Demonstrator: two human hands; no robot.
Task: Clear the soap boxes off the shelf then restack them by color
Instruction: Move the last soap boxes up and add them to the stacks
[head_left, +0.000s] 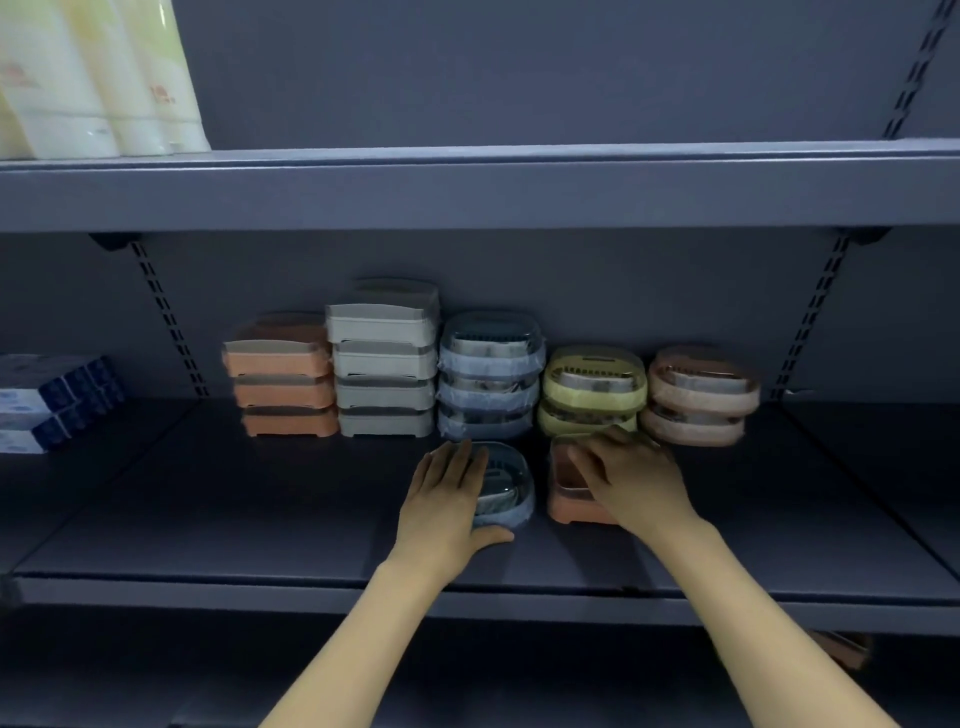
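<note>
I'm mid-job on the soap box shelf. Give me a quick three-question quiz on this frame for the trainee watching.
1. True or false: the left hand rests on an orange box.
2. How many boxes are in the yellow oval plastic stack?
3. Which stack stands tallest: A) orange rectangular stack, B) grey rectangular stack, C) pink oval stack?

Key
1. False: it grips the loose blue oval soap box with a clear lid; the right hand holds the loose orange rectangular soap box.
2. Two.
3. B.
</note>
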